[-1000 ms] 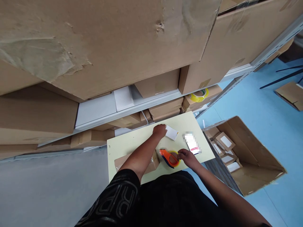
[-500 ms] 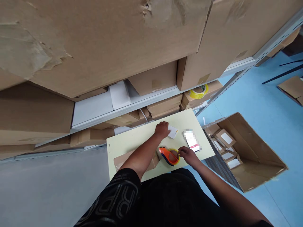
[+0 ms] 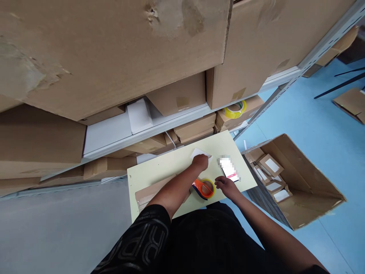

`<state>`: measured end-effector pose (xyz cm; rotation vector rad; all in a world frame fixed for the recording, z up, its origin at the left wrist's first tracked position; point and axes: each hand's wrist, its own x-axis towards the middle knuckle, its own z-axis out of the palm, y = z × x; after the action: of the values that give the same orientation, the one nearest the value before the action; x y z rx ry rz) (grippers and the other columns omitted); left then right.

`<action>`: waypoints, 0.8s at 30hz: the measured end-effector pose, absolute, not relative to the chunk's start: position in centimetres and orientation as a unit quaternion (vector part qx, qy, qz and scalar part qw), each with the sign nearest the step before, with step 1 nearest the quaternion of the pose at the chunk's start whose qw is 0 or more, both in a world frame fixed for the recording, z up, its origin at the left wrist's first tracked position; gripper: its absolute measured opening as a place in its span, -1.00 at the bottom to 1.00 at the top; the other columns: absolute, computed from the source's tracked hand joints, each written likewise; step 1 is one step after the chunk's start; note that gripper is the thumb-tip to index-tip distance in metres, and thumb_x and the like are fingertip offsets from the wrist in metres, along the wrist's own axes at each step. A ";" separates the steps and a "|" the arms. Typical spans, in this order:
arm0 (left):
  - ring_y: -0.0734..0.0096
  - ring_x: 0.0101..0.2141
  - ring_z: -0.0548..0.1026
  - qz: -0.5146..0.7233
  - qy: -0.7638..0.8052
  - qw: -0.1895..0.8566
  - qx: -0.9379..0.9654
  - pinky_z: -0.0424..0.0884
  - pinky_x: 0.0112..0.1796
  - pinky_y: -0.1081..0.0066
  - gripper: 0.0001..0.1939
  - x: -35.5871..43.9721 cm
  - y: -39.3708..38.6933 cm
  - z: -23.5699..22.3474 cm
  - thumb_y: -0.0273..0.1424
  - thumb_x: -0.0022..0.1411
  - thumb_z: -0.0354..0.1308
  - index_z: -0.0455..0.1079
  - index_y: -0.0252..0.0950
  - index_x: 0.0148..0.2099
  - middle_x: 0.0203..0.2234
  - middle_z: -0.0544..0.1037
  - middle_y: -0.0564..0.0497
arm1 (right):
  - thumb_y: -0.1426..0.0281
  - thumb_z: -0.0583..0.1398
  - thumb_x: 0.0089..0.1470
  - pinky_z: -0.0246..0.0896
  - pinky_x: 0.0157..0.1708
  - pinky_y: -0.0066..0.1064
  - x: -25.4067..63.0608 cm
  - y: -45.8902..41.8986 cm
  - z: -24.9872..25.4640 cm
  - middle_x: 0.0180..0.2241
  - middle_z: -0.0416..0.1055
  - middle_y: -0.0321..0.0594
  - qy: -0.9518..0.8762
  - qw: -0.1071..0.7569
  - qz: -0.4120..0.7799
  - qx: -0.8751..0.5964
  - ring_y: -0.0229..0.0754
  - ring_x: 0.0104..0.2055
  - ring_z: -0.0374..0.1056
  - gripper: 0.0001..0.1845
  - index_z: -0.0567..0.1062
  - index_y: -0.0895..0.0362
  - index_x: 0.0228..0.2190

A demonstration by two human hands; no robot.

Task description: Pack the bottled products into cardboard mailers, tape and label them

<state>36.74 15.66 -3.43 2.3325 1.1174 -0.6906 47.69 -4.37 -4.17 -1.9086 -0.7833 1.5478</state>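
My left hand (image 3: 200, 162) is closed on a small white card (image 3: 199, 153) and holds it just above the pale yellow table (image 3: 159, 171). My right hand (image 3: 224, 185) rests with curled fingers against the orange tape dispenser (image 3: 203, 188), which carries a yellow roll and sits near the table's front edge. A white label sheet with a red stripe (image 3: 229, 169) lies to the right of both hands. A flat brown cardboard parcel (image 3: 151, 191) lies under my left forearm.
Metal shelving (image 3: 114, 133) packed with large cardboard boxes stands right behind the table. A yellow tape roll (image 3: 235, 109) sits on a shelved box. An open carton (image 3: 288, 182) with several small labelled parcels stands on the blue floor at the right.
My left hand slid right over the white card, closed on it and lifted its edge off the table. My right hand stayed at the tape dispenser.
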 end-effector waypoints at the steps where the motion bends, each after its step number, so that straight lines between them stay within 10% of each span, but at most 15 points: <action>1: 0.04 -0.01 0.55 -0.250 0.407 0.235 0.846 0.44 -0.06 0.26 -0.75 36.5 15.9 -3.3 -0.36 0.31 0.16 0.57 -0.31 -0.04 -0.04 0.60 -0.24 | 0.16 0.20 0.06 0.36 -0.20 -0.28 47.7 -4.3 -4.1 -0.30 0.59 -0.23 -0.293 0.278 0.577 -0.710 -0.07 -0.24 0.53 -0.69 0.56 0.06 -0.23; 12: 0.22 -0.22 0.61 -0.199 0.442 0.308 0.818 0.42 -0.27 0.39 -0.60 34.4 16.9 -1.8 -0.05 0.37 0.10 0.58 -0.25 -0.18 -0.23 0.67 -0.11 | 0.23 0.19 0.12 0.38 -0.20 -0.27 47.2 -3.4 -3.8 -0.32 0.60 -0.20 -0.327 0.260 0.574 -0.704 -0.07 -0.22 0.53 -0.73 0.58 0.07 -0.20; 24: 0.29 -0.20 0.58 -0.035 0.618 0.299 0.726 0.37 -0.20 0.43 -0.83 26.6 21.8 1.9 -0.34 0.33 0.18 0.52 -0.21 -0.06 -0.21 0.66 -0.04 | 0.33 0.15 0.24 0.31 -0.03 -0.26 45.4 6.5 -0.7 0.03 0.53 -0.07 -0.541 0.154 0.375 -0.737 -0.01 0.01 0.44 -0.60 0.53 0.09 0.08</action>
<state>26.64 21.81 1.91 1.9288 1.6409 -0.0934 45.45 6.47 -0.72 -2.1129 -1.5513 1.0757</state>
